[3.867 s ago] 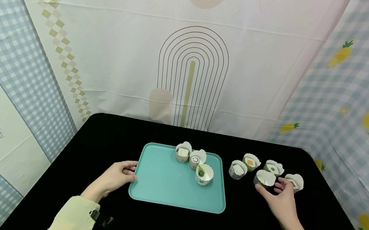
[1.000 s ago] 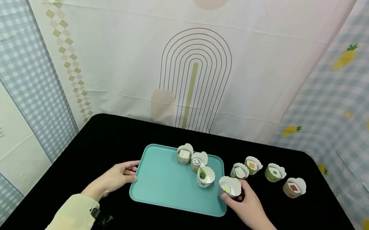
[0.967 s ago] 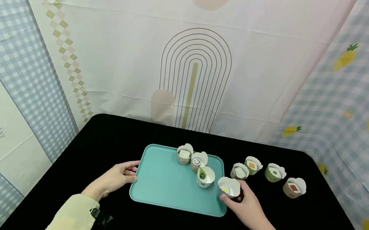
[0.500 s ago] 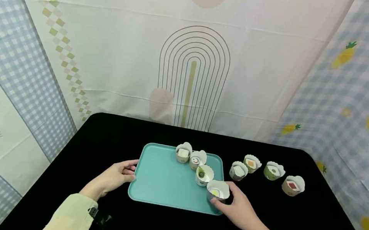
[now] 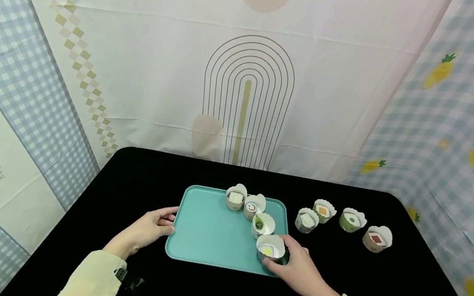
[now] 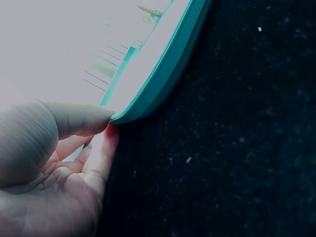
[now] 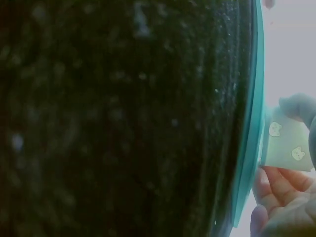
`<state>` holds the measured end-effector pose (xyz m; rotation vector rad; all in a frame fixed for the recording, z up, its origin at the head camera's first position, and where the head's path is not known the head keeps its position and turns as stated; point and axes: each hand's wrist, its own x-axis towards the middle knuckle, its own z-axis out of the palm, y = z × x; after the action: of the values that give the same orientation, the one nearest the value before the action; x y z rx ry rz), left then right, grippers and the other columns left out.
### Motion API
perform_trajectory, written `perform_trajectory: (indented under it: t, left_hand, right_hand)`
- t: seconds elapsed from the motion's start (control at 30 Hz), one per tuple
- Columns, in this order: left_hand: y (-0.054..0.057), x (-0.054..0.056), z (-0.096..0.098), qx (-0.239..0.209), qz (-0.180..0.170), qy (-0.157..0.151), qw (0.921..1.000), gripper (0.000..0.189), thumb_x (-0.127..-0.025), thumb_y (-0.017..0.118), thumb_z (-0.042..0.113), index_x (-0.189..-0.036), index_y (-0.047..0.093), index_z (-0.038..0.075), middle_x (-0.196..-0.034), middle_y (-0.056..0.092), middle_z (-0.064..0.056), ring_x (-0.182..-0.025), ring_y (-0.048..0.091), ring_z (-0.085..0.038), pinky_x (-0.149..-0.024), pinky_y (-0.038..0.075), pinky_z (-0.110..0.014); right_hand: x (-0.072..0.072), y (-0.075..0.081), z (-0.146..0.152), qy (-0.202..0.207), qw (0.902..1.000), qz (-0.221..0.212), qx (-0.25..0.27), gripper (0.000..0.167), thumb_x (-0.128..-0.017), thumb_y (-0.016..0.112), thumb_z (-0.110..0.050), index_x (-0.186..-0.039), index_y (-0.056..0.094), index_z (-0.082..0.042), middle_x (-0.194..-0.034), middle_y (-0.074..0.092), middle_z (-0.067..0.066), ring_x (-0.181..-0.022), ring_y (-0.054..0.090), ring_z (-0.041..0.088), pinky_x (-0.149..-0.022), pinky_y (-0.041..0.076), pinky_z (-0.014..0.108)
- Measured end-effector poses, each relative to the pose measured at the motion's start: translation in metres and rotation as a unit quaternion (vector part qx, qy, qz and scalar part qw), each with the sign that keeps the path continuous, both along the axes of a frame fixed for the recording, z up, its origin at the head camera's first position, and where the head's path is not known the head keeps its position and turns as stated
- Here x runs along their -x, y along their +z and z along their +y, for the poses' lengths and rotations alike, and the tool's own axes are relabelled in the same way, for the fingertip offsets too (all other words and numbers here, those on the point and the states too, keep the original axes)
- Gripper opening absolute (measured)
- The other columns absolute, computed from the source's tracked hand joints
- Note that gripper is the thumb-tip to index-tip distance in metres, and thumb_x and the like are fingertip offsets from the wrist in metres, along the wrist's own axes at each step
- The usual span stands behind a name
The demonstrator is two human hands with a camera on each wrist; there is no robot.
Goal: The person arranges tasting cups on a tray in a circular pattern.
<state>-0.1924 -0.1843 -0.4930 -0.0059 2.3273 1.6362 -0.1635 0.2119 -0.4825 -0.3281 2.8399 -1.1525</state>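
Observation:
My left hand (image 5: 141,231) pinches the left edge of a turquoise tray (image 5: 207,234); the left wrist view has the thumb on the rim (image 6: 140,101) and a finger beneath. At the tray's front right corner, my right hand (image 5: 303,270) grips a scalloped paper baking cup (image 5: 268,256) with a white and yellow piece inside. In the right wrist view, small animal faces are printed on that cup's wall (image 7: 286,143). Behind it on the tray stand three more cups: one with a green piece (image 5: 259,222), one with a round patterned piece (image 5: 251,208), one with a white block (image 5: 236,198).
Right of the tray, several paper cups stand on the black table (image 5: 161,178): one with a white piece (image 5: 307,220), one with an orange square (image 5: 323,211), a green cup (image 5: 350,221) and one with a dark red square (image 5: 376,239). A printed curtain (image 5: 323,104) hangs behind.
My right hand has carried the cup with the yellow piece from the right-hand group leftward onto the tray's front right corner. The left hand has stayed on the tray edge.

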Motion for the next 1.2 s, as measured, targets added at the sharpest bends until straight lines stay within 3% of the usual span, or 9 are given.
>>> perform_trajectory:
  t: [0.27, 0.47, 0.63, 1.2]
  left_hand:
    - [0.0, -0.001, 0.0, 0.005, 0.002, 0.001, 1.0, 0.057, -0.092, 0.064, 0.005, -0.145, 0.045, 0.014, -0.119, 0.054, -0.008, -0.103, 0.054, -0.02, -0.088, 0.047, -0.043]
    - [0.002, -0.002, 0.0, 0.006, 0.001, 0.004, 1.0, 0.058, -0.092, 0.065, 0.005, -0.145, 0.046, 0.014, -0.12, 0.053, -0.008, -0.102, 0.054, -0.021, -0.088, 0.046, -0.043]
    - [0.003, -0.002, -0.001, 0.004, 0.0, 0.004, 1.0, 0.057, -0.092, 0.064, 0.005, -0.145, 0.046, 0.015, -0.12, 0.053, -0.008, -0.103, 0.053, -0.021, -0.088, 0.046, -0.043]
    - [0.002, 0.0, 0.0, -0.003, -0.002, -0.004, 1.0, 0.057, -0.092, 0.064, 0.005, -0.145, 0.046, 0.014, -0.119, 0.054, -0.007, -0.102, 0.053, -0.021, -0.088, 0.046, -0.042]
  right_hand:
    - [0.002, -0.002, -0.004, 0.011, 0.9999, -0.009, 0.003, 0.059, -0.075, 0.083, -0.039, -0.122, 0.059, -0.014, -0.109, 0.063, -0.005, -0.101, 0.057, 0.013, -0.095, 0.035, 0.051]
    - [0.001, 0.0, -0.001, 0.005, 0.9979, -0.041, 0.05, 0.06, -0.073, 0.086, -0.034, -0.12, 0.055, -0.013, -0.105, 0.059, -0.002, -0.095, 0.056, 0.013, -0.084, 0.048, 0.037]
    - [0.0, 0.002, 0.0, 0.007, 0.994, -0.059, 0.092, 0.057, -0.075, 0.085, -0.033, -0.117, 0.054, -0.009, -0.105, 0.058, 0.004, -0.094, 0.059, 0.015, -0.081, 0.051, 0.033]
    - [0.0, 0.003, -0.017, 0.01, 0.9919, -0.059, 0.112, 0.053, -0.076, 0.083, -0.034, -0.113, 0.056, -0.007, -0.103, 0.061, 0.005, -0.093, 0.062, 0.016, -0.078, 0.052, 0.027]
